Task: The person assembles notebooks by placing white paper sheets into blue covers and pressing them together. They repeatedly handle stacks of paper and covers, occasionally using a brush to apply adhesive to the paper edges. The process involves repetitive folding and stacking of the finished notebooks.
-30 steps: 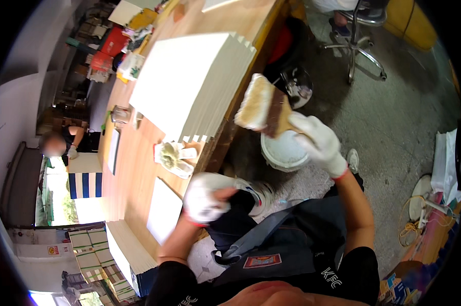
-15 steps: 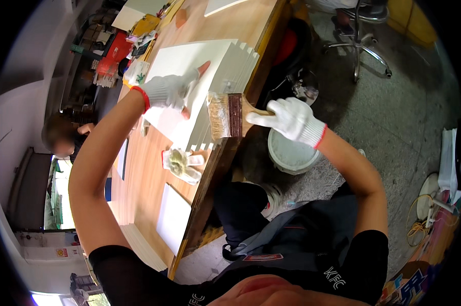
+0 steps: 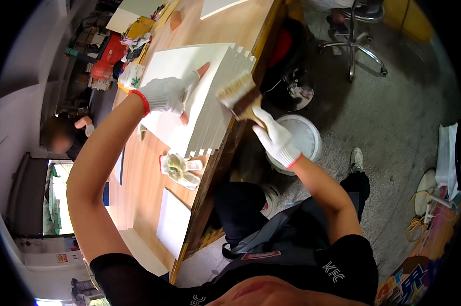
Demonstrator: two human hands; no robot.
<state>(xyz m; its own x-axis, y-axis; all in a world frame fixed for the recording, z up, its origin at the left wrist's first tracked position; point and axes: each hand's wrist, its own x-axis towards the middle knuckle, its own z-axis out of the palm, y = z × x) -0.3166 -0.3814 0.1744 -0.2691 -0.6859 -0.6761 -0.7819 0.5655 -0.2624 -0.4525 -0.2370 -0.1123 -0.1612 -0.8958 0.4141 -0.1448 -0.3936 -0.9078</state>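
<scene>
Boards, white and stacked (image 3: 189, 97) in a stepped pile, sit at our workbench (image 3: 149, 168) edge; our left hand (image 3: 169, 94) presses flat on top, while our right hand (image 3: 276, 137) grips a wide brush (image 3: 238, 97) against their edges.

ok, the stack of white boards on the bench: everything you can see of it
The stack of white boards lies flat on the wooden bench, near its right edge. The boards look thin, rigid and matt white, fanned so their edges step like stairs along the bench edge. The gloved left hand presses flat on the top board. The brush, in the right hand, has its bristles on the stepped edges.
</scene>
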